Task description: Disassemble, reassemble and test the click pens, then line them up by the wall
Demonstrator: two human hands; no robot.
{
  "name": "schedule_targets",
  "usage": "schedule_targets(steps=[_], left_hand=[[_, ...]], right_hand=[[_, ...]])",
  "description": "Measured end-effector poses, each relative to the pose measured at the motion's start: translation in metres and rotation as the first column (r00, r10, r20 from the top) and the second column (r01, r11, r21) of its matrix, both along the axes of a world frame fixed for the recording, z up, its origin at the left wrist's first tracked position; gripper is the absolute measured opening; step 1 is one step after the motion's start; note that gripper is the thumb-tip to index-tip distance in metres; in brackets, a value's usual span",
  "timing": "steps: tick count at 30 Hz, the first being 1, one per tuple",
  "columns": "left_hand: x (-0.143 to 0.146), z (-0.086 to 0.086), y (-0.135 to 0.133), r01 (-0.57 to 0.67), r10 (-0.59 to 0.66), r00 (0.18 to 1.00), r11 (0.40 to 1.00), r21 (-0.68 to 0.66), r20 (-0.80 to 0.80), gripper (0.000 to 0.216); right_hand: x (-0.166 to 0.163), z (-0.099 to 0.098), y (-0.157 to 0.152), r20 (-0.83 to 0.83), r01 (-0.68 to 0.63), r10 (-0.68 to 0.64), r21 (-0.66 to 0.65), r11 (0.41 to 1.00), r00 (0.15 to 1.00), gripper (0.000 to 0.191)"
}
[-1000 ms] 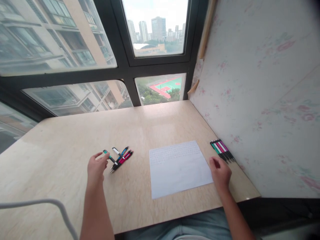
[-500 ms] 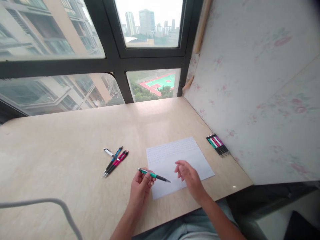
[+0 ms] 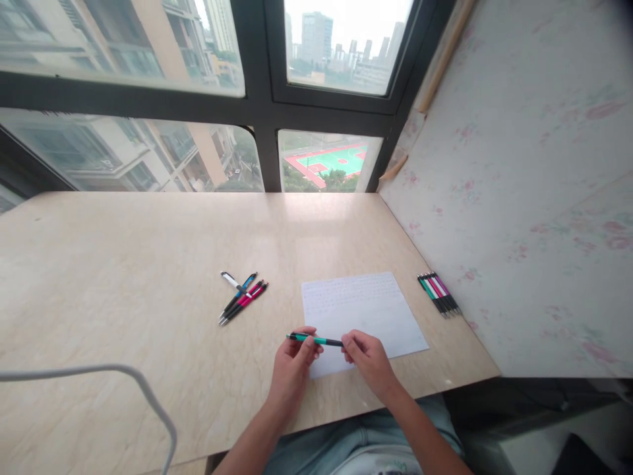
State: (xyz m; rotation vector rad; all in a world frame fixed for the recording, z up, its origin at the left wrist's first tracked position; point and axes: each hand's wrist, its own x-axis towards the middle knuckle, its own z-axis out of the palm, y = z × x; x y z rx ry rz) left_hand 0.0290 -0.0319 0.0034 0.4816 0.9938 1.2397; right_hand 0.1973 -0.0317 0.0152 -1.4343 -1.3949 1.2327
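A green and black pen lies level between my two hands, just above the near edge of a white sheet of paper. My left hand pinches its green end. My right hand pinches its dark tip end. Both hands hover over the beige table close to my body.
A loose heap of pens, blue, white and red, lies left of the paper. A neat row of several pens lies right of it, by the flowered wall panel. Dark window frames stand behind the table. A grey cable loops at the left.
My left hand took the green pen from the heap and carried it right, over the paper. My right hand left the paper's right edge and closed on the pen's other end.
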Motion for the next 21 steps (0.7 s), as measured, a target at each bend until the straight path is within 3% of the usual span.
schedule_targets(steps=[3,9,17,21], left_hand=[[0.004,-0.002,-0.005,0.016,-0.015,1.0,0.999,-0.034,0.025,0.028],[0.009,0.003,-0.011,0.09,-0.089,0.995,0.996,-0.017,0.048,0.029],[0.001,-0.002,-0.009,0.125,-0.113,0.973,0.991,0.044,-0.203,0.026],[0.001,-0.005,-0.01,0.098,-0.083,0.956,0.995,0.037,-0.281,0.027]], right_hand=[[0.001,-0.001,-0.002,-0.045,0.021,-0.022,-0.005,1.0,0.999,0.047],[0.005,-0.005,-0.006,0.062,0.039,-0.04,0.02,0.999,0.997,0.054],[0.002,-0.018,-0.008,-0.062,0.076,-0.083,-0.117,0.99,0.995,0.056],[0.001,-0.017,-0.007,-0.098,0.105,-0.115,-0.1,0.989,0.989,0.054]])
